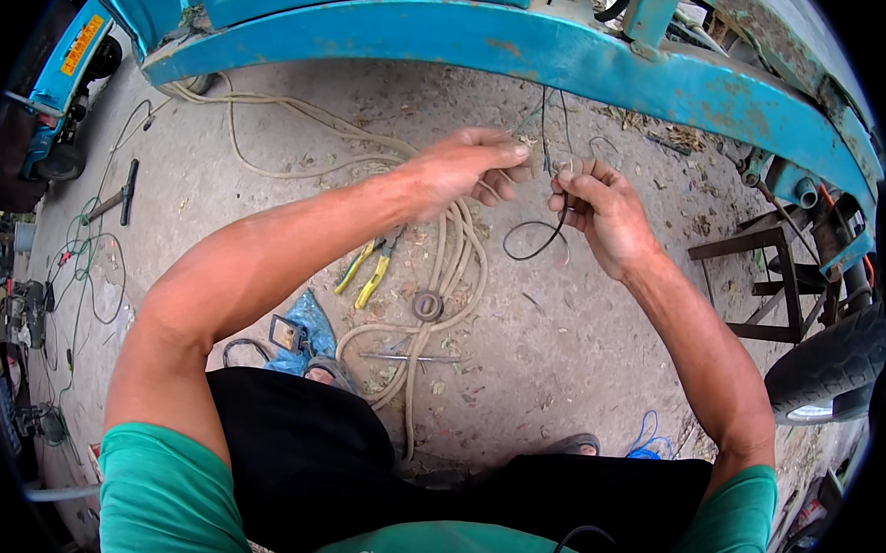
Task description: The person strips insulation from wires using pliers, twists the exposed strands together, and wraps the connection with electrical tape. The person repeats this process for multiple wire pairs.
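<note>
My right hand (596,205) pinches a thin black wire (530,255), which hangs in a loop below the blue metal frame (506,51). My left hand (482,164) is just to its left, slightly blurred, with loosely curled fingers apart and nothing visible in them. More thin wires (545,121) come down from the frame behind my hands. Below my left forearm, yellow-handled pliers (372,282) lie on the concrete beside coiled beige hose (477,265), a round metal piece (427,305) and a thin metal bar (410,358).
A dark metal stool (785,294) and a tyre (819,377) stand at the right. At the left are a blue vehicle part (54,127), a T-handled tool (123,193) and tangled cables (86,245). A blue plastic bag (310,323) lies by my foot.
</note>
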A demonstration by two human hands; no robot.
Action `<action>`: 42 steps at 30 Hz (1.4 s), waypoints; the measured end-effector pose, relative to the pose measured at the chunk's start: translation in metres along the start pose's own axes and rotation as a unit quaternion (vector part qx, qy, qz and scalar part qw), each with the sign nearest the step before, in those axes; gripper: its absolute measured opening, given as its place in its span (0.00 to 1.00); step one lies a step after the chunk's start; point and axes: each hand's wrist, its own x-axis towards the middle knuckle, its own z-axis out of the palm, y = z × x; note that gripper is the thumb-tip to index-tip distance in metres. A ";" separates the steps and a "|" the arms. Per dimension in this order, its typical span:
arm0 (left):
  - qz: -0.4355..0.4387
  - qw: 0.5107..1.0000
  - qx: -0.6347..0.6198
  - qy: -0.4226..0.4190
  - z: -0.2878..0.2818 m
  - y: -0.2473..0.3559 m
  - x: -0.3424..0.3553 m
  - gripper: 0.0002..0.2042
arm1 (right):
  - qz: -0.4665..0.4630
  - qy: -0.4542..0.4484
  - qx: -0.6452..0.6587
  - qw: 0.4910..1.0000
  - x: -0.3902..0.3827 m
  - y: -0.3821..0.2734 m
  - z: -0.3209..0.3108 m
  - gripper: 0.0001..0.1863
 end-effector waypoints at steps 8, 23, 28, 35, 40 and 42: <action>-0.033 0.981 0.140 0.133 -0.054 -0.046 -0.025 0.16 | 0.012 -0.014 -0.019 1.000 0.005 -0.006 0.002 0.06; -0.039 0.796 0.590 -0.129 -0.025 -0.173 -0.095 0.14 | 0.060 -0.044 0.041 0.996 0.011 -0.006 0.001 0.08; -0.065 0.824 0.560 -0.054 -0.021 -0.186 -0.088 0.13 | 0.057 -0.046 0.042 0.996 0.011 -0.007 0.002 0.07; -0.043 0.893 0.444 -0.065 -0.038 -0.141 -0.049 0.11 | 0.061 -0.044 0.046 0.996 0.020 -0.012 -0.005 0.06; 0.115 0.954 0.265 -0.082 -0.025 -0.019 -0.037 0.10 | 0.066 -0.026 0.076 0.995 0.024 -0.012 -0.011 0.08; 0.155 0.949 0.258 -0.091 -0.015 0.024 -0.046 0.09 | 0.064 -0.028 0.081 0.994 0.027 -0.010 -0.011 0.08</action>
